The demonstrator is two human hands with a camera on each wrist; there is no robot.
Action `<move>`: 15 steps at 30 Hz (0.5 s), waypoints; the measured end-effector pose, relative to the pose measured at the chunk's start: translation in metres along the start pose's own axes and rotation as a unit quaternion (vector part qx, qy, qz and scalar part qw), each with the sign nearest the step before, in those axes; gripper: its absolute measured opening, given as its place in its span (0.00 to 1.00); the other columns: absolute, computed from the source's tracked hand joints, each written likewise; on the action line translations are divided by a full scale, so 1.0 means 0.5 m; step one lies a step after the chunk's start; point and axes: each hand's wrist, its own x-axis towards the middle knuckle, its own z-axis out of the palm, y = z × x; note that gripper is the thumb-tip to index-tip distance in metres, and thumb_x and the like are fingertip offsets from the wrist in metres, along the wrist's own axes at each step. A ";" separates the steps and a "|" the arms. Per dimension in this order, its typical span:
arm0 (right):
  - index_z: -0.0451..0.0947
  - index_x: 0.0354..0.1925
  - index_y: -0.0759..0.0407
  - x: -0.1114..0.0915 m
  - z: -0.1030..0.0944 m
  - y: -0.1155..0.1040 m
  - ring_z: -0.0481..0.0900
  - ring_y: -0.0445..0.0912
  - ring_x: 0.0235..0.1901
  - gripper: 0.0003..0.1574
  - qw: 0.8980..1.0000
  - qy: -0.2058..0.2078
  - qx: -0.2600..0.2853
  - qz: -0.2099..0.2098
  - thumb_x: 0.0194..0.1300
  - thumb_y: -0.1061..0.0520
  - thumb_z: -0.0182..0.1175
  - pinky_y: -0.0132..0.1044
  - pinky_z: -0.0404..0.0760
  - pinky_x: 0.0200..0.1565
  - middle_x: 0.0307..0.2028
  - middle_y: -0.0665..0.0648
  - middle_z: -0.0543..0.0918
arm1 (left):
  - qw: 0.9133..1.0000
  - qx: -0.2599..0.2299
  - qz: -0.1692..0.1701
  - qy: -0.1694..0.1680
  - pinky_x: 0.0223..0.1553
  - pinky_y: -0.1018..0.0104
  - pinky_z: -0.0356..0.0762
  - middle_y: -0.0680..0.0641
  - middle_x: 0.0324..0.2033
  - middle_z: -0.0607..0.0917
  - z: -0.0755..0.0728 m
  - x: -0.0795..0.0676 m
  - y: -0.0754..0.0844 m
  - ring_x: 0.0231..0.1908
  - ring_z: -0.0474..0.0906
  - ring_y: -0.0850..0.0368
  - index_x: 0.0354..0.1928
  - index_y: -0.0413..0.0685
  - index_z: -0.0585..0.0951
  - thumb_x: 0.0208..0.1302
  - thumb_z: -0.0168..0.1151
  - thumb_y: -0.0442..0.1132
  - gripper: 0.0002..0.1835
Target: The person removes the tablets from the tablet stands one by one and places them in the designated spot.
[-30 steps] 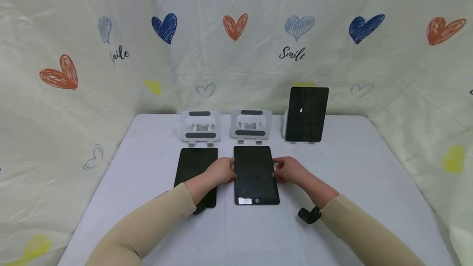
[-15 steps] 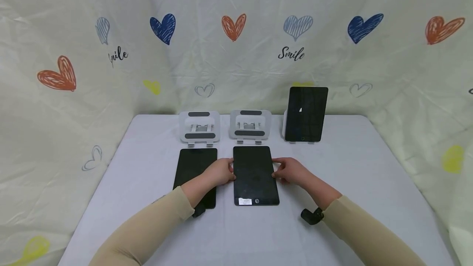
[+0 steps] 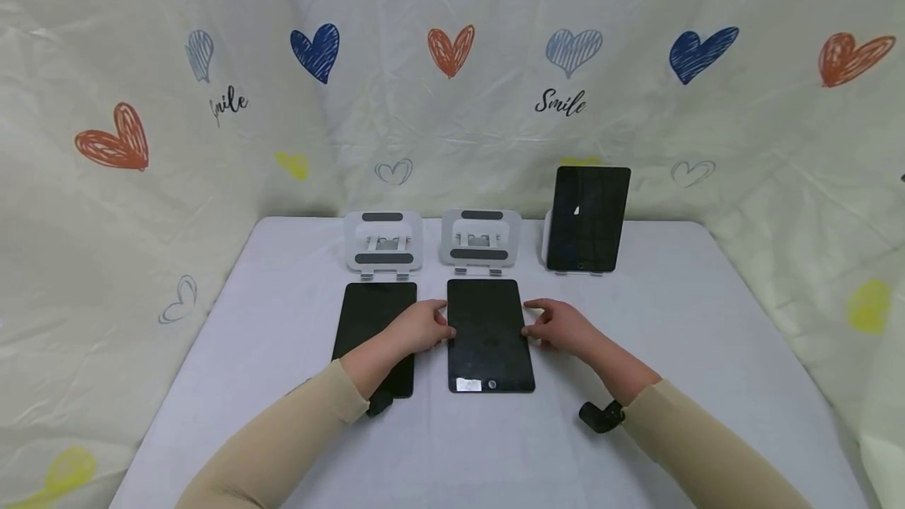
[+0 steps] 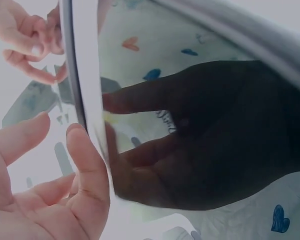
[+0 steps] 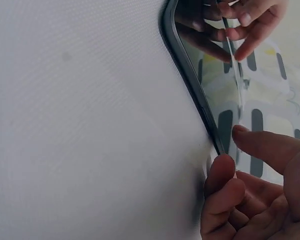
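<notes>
In the head view a black tablet (image 3: 488, 344) lies flat on the white table, home button toward the person. Its left edge is met by the fingertips of my left hand (image 3: 419, 327), thumb and index finger spread apart. At the right edge is my right hand (image 3: 562, 326), thumb right at the rim and index finger extended just beside it. The left wrist view shows the left hand (image 4: 45, 195) against the tablet's rim, its reflection dark in the glossy screen. In the right wrist view the right hand (image 5: 260, 200) has its fingertips at the tablet's edge (image 5: 190, 80).
Under the left forearm lies a second black tablet (image 3: 368, 316), partly covered. Two white tablet stands (image 3: 384, 242) with grey pads are lined up behind the flat tablets. A third tablet (image 3: 588, 218) stands propped up at the back right. A heart-printed curtain (image 3: 495, 140) hangs behind the table.
The fingers of both hands have loosened and spread slightly at the tablet's sides, the right index finger shifting a little away from the edge. The tablet stays in place.
</notes>
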 end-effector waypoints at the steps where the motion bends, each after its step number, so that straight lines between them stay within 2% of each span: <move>1: 0.69 0.68 0.60 0.000 -0.002 0.001 0.77 0.47 0.25 0.36 1.000 0.002 0.001 -0.003 0.65 0.56 0.67 0.37 0.77 0.29 0.33 0.57 0.80 | 1.000 -0.002 0.000 0.001 0.27 0.62 0.74 0.50 0.31 0.82 -0.002 0.000 0.002 0.25 0.78 0.55 0.72 0.42 0.67 0.63 0.69 0.43 0.37; 9: 0.69 0.69 0.59 -0.001 -0.020 0.005 0.79 0.48 0.29 0.36 1.000 0.020 0.002 -0.006 0.66 0.53 0.66 0.37 0.79 0.33 0.36 0.57 0.81 | 0.999 -0.018 0.014 0.026 0.32 0.61 0.76 0.50 0.39 0.81 -0.027 -0.008 0.033 0.29 0.79 0.55 0.72 0.45 0.68 0.66 0.66 0.47 0.35; 15: 0.68 0.69 0.58 -0.001 -0.038 0.012 0.79 0.48 0.30 0.36 1.000 0.023 -0.010 -0.014 0.67 0.51 0.65 0.37 0.78 0.33 0.37 0.57 0.81 | 0.999 -0.021 0.028 0.042 0.32 0.61 0.76 0.50 0.43 0.82 -0.037 -0.003 0.051 0.31 0.80 0.55 0.72 0.46 0.68 0.68 0.63 0.48 0.33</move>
